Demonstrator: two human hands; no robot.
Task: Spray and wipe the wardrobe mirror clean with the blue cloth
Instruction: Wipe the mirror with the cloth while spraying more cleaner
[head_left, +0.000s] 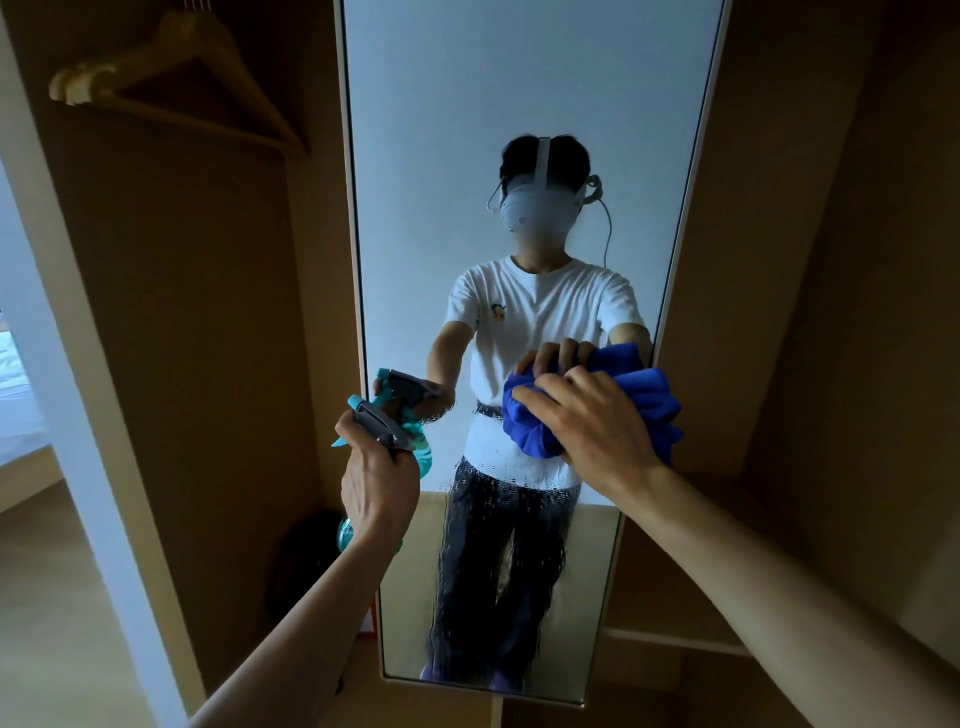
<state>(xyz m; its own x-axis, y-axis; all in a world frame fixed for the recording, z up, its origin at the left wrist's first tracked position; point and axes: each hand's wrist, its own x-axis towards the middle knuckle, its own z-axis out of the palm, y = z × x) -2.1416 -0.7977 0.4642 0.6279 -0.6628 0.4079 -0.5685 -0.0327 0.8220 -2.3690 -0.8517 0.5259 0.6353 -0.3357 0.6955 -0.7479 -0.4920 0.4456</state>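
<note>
Right hand (597, 421) presses the bunched blue cloth (644, 410) flat against the wardrobe mirror (519, 104) near its right edge, fingers spread over the fabric. Left hand (379, 483) grips the teal spray bottle (402, 436) by the left edge – fingers wrapped round its neck; droplets streak the glass below the cloth

The mirror (519, 104) fills the centre of the frame. The left hand (376, 486), lower centre-left, holds the spray bottle (410, 441) before its left edge. The right hand (597, 426) presses the cloth (654, 405) against its right side. A hanger (171, 67) hangs upper left.
</note>
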